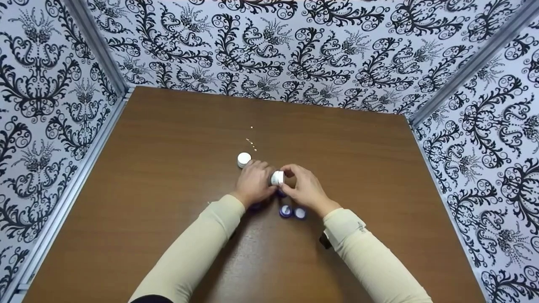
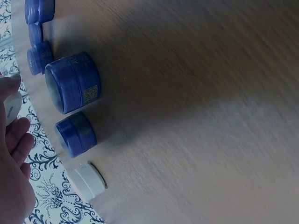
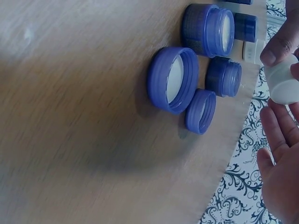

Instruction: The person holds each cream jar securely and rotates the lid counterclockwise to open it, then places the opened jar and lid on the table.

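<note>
My left hand point(image 1: 254, 183) grips a small white jar point(image 1: 277, 177) just above the table. My right hand point(image 1: 305, 187) pinches the other end of that jar between thumb and fingertips. Close to the left knuckles stands a second white jar point(image 1: 244, 160), upright. Below the hands, a larger blue jar point(image 2: 74, 81) and a smaller blue jar point(image 2: 74, 135) stand without lids. Their two blue lids, a large lid point(image 3: 173, 79) and a small lid point(image 3: 201, 112), lie side by side with their insides up. In the head view the hands mostly hide the blue jars.
Several tiny pale bits point(image 1: 252, 144) are scattered on the brown wooden table point(image 1: 177, 126) beyond the second white jar. Walls with a black and white floral pattern point(image 1: 269, 50) stand at the back and both sides, joined by grey metal posts point(image 1: 97, 46).
</note>
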`<state>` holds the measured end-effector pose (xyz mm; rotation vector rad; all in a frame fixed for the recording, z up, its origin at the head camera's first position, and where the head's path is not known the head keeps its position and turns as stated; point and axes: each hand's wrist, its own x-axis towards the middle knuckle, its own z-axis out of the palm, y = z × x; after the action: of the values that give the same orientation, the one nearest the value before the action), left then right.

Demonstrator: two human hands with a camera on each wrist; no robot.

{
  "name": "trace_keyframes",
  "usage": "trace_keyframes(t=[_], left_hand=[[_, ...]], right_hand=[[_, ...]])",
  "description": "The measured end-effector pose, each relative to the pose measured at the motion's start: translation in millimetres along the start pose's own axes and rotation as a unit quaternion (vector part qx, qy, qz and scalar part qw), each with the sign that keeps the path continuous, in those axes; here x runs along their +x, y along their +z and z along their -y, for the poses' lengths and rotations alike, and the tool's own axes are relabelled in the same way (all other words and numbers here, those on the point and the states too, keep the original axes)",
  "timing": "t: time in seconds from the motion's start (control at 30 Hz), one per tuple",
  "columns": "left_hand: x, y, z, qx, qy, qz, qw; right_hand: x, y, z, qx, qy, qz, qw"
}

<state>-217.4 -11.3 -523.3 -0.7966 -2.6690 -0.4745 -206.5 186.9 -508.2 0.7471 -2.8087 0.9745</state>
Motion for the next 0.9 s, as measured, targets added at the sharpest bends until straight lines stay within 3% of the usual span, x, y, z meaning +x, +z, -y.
trace_keyframes(t=[0.47, 0.9], left_hand=[[-1.1, -2.2, -0.2, -0.006, -0.002, -0.004, 1.0], [-1.0, -3.0, -1.0, 0.001, -0.006, 0.005, 1.0]], right_hand=[[0.0, 1.0, -3.1, 0.017, 0.022, 0.018, 0.999], [-0.2, 1.9, -2.1, 0.007, 0.02, 0.005, 1.0]])
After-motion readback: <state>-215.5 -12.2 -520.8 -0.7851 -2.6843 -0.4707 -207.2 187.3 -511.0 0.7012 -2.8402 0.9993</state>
